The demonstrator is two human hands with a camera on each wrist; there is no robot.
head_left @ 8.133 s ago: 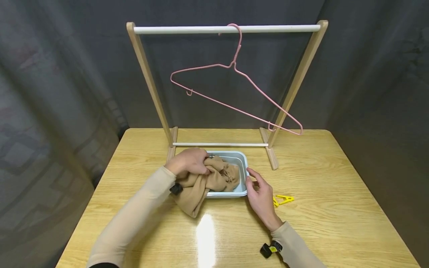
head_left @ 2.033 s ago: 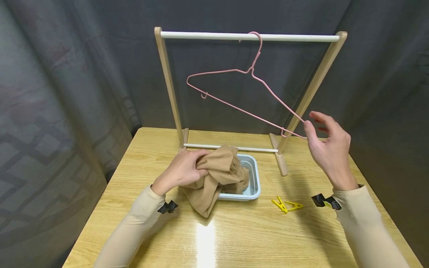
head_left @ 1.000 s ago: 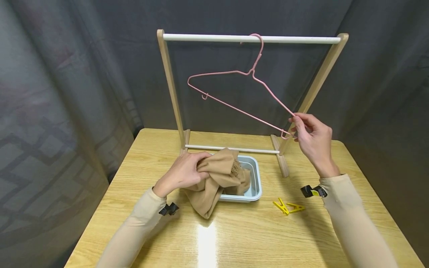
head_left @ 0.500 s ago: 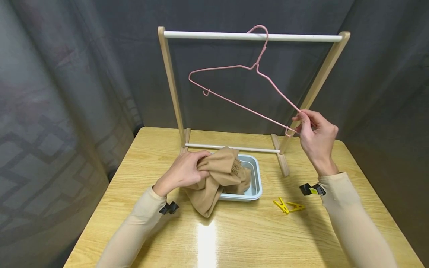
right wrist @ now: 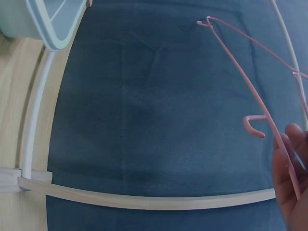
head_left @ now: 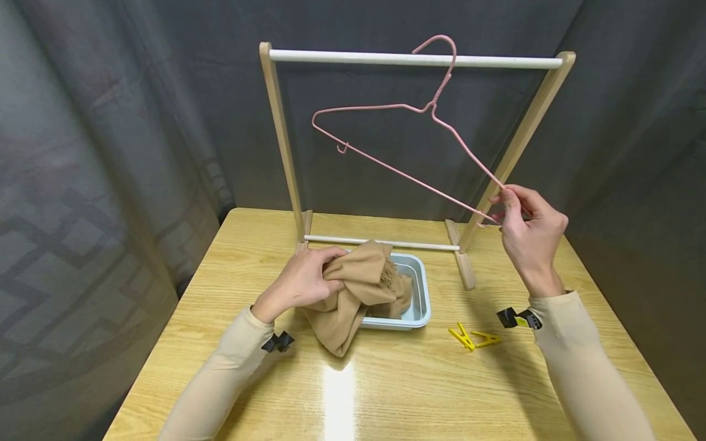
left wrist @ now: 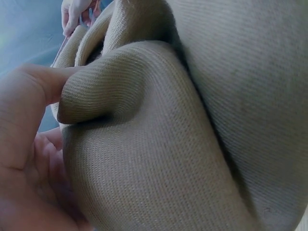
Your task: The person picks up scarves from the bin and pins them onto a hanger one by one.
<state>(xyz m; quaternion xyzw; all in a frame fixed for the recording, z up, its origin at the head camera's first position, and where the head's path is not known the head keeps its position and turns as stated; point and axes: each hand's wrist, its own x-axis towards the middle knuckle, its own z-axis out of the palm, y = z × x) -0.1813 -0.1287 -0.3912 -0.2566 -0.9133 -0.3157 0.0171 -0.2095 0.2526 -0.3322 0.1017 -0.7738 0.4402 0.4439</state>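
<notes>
A tan fringed scarf (head_left: 361,278) lies bunched in a light blue basin (head_left: 423,294), one fold spilling over the front left rim. My left hand (head_left: 300,278) pinches a raised fold of it between thumb and fingers; the left wrist view shows the knit cloth (left wrist: 144,125) close up. My right hand (head_left: 532,229) grips the right corner of a pink clothes hanger (head_left: 397,174). The hanger hangs tilted, right end lower, with its hook tip at the upper edge of the rack's white rod (head_left: 358,57). In the right wrist view, the fingers (right wrist: 284,168) curl round the hanger's lower bar.
A wooden rack (head_left: 281,141) with white rods stands at the back of the table (head_left: 265,392), behind the basin. Two yellow clothespins (head_left: 463,337) lie right of the basin. Grey curtains (head_left: 83,184) enclose the table on the sides and back.
My right hand has reached up from the basin's rim and taken hold of the hanger. The hanger's hook has risen and shifted right from over the rod. My left hand keeps its hold on the scarf.
</notes>
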